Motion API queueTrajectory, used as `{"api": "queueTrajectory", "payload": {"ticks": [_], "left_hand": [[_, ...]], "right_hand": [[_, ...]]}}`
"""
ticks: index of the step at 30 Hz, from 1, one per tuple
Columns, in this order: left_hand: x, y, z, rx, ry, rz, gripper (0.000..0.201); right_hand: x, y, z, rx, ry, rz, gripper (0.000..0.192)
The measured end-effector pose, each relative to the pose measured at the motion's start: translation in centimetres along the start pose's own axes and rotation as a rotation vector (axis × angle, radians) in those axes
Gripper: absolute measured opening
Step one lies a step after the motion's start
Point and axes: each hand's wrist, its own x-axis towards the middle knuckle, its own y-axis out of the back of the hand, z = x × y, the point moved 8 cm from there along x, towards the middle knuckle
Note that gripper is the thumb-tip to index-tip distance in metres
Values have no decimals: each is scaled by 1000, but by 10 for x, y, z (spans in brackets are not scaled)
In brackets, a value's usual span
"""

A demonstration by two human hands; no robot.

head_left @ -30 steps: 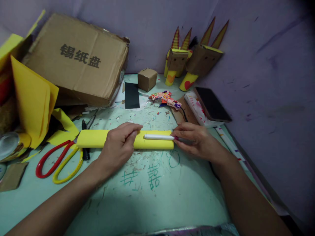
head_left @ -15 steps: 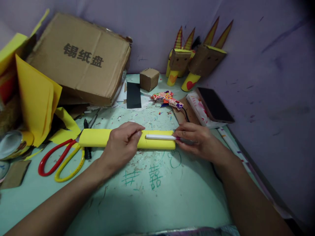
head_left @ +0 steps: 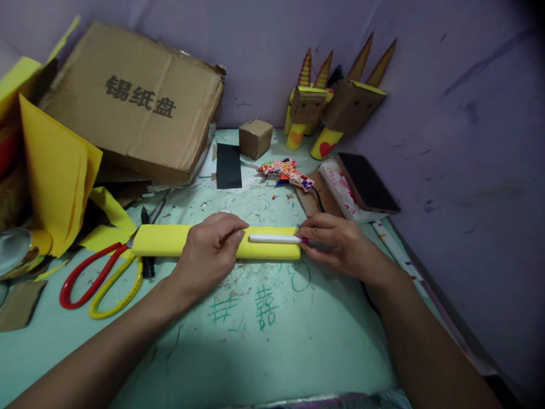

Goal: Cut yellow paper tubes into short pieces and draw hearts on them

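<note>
Head view. A yellow foam strip (head_left: 170, 241) is laid flat on the pale green table (head_left: 276, 352), lengthwise from left to right, near the middle. The left hand (head_left: 208, 253) is pressed down on the strip's middle, fingers curled over its top; nothing is clasped, the strip is only pinned. A white pen (head_left: 275, 239) is laid along the strip's right part, and its right end is pinched between the fingers of the right hand (head_left: 336, 241), which rests on the table at the strip's right end. Red and yellow scissors (head_left: 100, 281) are seen just left of the strip, their blades touching its left end. A large cardboard box (head_left: 136, 102) is at the far left, a patterned glue gun (head_left: 287, 170) beyond the strip, and a phone (head_left: 367, 182) to the right of that.
</note>
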Motion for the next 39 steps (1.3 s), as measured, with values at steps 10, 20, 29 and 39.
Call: {"api": "queueTrajectory", "payload": {"ticks": [10,20,29,39], "left_hand": [[-1,-1,0,-7,8,-12,15],[0,1,2,-2,8,3,15],[-4,25,7,-19,3,135,15],[-47,115,-39,161,182,409,13]], "right_hand": [[0,0,-1,1,-1,14,17],[0,2,1,28,1,31,18],[0,13,-5,13,-21,120,14],[35,9,-41,-31,38,161,13]]}}
